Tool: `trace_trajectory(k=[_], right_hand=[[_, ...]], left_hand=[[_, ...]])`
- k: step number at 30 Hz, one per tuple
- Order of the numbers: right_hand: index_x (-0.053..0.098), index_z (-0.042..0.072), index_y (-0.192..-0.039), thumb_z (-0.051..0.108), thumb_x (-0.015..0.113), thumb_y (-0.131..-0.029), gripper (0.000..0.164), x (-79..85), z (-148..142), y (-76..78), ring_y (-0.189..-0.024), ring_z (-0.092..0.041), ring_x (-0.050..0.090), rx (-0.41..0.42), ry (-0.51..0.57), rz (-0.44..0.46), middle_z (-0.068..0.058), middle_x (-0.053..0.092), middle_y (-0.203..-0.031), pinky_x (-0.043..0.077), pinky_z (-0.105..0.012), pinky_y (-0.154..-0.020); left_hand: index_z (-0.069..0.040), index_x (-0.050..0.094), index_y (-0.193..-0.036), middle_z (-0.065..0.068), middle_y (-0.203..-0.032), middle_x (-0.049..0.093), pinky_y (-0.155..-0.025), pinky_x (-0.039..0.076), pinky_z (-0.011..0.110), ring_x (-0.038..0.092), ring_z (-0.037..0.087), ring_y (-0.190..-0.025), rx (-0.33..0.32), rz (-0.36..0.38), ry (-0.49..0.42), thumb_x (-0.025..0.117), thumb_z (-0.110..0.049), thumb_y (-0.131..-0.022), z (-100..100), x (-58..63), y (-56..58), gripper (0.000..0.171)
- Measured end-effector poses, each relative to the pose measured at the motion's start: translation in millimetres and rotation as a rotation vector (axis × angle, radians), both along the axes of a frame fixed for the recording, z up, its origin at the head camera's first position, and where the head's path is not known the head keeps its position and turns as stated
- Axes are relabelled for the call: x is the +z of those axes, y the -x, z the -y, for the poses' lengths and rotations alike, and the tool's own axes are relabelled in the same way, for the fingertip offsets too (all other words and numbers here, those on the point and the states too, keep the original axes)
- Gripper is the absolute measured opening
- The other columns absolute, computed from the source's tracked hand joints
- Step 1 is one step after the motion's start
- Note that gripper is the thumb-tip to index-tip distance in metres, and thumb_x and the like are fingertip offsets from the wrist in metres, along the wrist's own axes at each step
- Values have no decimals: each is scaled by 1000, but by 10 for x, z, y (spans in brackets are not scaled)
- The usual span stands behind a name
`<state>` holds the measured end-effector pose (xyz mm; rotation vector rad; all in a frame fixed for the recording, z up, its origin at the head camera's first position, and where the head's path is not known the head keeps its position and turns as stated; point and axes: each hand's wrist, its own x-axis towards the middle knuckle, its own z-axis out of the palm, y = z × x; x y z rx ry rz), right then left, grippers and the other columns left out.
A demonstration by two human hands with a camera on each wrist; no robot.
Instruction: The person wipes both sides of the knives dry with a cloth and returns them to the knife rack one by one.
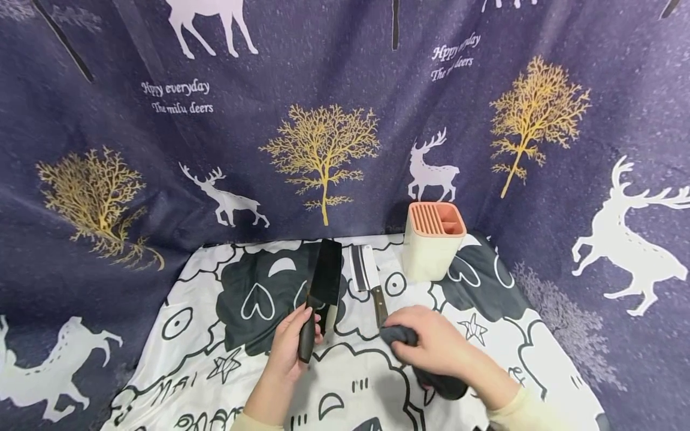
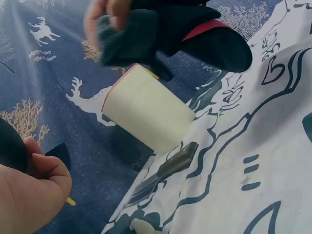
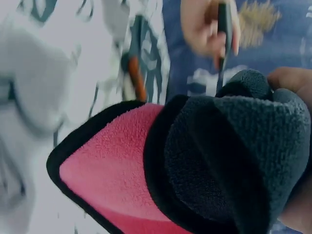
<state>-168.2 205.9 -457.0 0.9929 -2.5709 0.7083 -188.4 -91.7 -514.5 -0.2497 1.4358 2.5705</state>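
Note:
My left hand [image 1: 288, 344] grips the dark handle of a black-bladed kitchen knife [image 1: 326, 272], its blade pointing away and up. Bunched in my right hand [image 1: 431, 341] is a dark grey cloth [image 1: 398, 336]; the right wrist view shows its pink side and black edging [image 3: 107, 165]. A broad-bladed knife with a brown handle [image 1: 380, 305] lies on the bedsheet-like cover between the hands. Partly hidden behind the held knife is a pale handle [image 1: 331, 320]; what it belongs to is hard to tell.
A cream knife holder [image 1: 431, 257] with an orange slotted top stands upright at the back right. The patterned black-and-white cover [image 1: 188, 359] spreads over the surface. Dark blue curtains [image 1: 345, 78] with deer and trees hang behind and at both sides.

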Motion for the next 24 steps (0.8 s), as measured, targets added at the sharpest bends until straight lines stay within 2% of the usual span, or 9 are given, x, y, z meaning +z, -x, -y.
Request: trace_trajectory(k=[4, 8, 12, 15, 20, 24], right_hand=[[73, 32, -109, 22, 82, -73, 38, 26, -405, 76, -95, -8, 68, -157, -29, -25, 16, 73, -105, 57, -35, -83], [74, 30, -109, 18, 82, -72, 40, -82, -763, 80, -100, -17, 70, -319, -17, -6, 9, 75, -111, 56, -41, -84], [75, 22, -113, 13, 79, -77, 37, -275, -1075, 68, -110, -31, 69, -458, 21, 66, -2, 75, -118, 52, -50, -93], [74, 16, -116, 11, 76, -81, 35, -452, -1235, 60, -113, -39, 67, -549, 45, 115, -10, 74, -120, 50, -57, -93], [73, 11, -119, 12, 71, -84, 35, -811, -1346, 73, -113, -50, 64, -659, 17, 143, -19, 69, -127, 50, -67, -90], [70, 8, -126, 14, 69, -89, 37, -1064, -1392, 87, -120, -55, 58, -724, 6, 171, -22, 62, -138, 46, -71, -94]], left_hand=[[0, 41, -146, -2, -92, 61, -61, 53, 18, 58, 5, -70, -11, -25, 1, 53, -24, -107, -10, 31, 35, 47], [0, 40, -148, -1, -92, 60, -60, 51, 19, 57, 5, -69, -19, -21, 2, 50, -23, -108, -29, 41, 34, 47], [1, 36, -154, -1, -95, 59, -61, 51, 19, 58, 4, -68, -34, -18, 13, 50, -23, -108, -43, 38, 25, 53], [1, 35, -155, -2, -95, 60, -62, 51, 18, 59, 3, -68, -38, -18, 17, 51, -24, -108, -39, 24, 18, 55], [0, 37, -151, -2, -92, 61, -60, 50, 19, 58, 5, -68, -17, -2, 11, 51, -24, -108, -13, -4, -9, 51], [-1, 38, -150, -4, -92, 62, -61, 50, 19, 58, 5, -68, -22, -5, 9, 51, -25, -108, -17, -16, -10, 50]])
